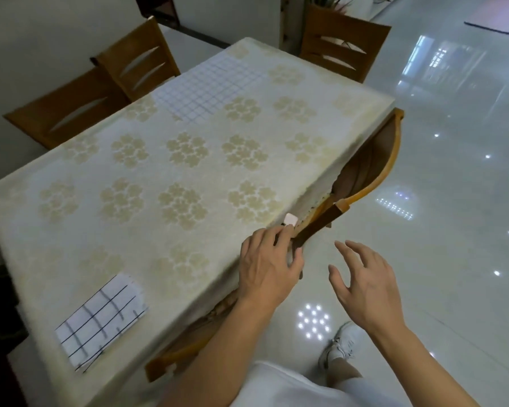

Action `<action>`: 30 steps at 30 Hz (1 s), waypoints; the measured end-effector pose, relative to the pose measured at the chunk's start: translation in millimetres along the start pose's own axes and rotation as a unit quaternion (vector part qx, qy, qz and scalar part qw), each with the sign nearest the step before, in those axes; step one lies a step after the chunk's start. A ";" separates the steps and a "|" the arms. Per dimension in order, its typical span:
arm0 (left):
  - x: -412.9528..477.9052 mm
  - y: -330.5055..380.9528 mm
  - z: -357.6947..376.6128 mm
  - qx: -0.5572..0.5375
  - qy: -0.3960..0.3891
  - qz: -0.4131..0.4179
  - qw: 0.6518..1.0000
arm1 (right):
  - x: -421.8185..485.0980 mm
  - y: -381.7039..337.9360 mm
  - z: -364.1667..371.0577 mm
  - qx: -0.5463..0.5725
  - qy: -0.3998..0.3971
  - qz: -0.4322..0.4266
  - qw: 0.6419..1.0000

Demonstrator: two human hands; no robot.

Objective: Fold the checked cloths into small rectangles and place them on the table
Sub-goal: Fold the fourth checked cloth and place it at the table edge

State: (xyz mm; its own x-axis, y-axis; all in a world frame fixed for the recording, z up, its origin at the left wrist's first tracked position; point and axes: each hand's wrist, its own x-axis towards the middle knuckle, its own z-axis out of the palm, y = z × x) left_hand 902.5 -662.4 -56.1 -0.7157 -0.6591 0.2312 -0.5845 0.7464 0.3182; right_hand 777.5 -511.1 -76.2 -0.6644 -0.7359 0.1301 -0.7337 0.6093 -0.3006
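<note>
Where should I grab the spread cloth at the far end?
Pinch the cloth at its near corner, reaching in from the near side. It lies flat and unfolded on the table, so probably only a corner or edge will lift.

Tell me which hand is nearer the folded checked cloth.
Left. The left hand is at the edge of the table, right of the folded checked cloth; the right hand hangs farther right, above the floor.

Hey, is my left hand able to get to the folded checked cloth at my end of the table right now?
Probably yes. The left hand is at the edge of the tablecloth, with nothing lying between it and the folded checked cloth.
</note>
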 end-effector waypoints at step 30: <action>291.6 290.4 199.9 -0.015 -0.026 0.070 0.997 | 267.9 357.1 -65.8 -0.006 -0.004 0.028 1.000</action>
State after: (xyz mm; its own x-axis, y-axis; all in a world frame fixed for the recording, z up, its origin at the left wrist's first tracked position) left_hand 447.7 -619.3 -80.0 -0.8087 -0.5425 0.2276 -0.4664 0.8270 0.3140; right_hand 328.2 -471.2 -86.5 -0.7028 -0.7036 0.1052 -0.6976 0.6526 -0.2955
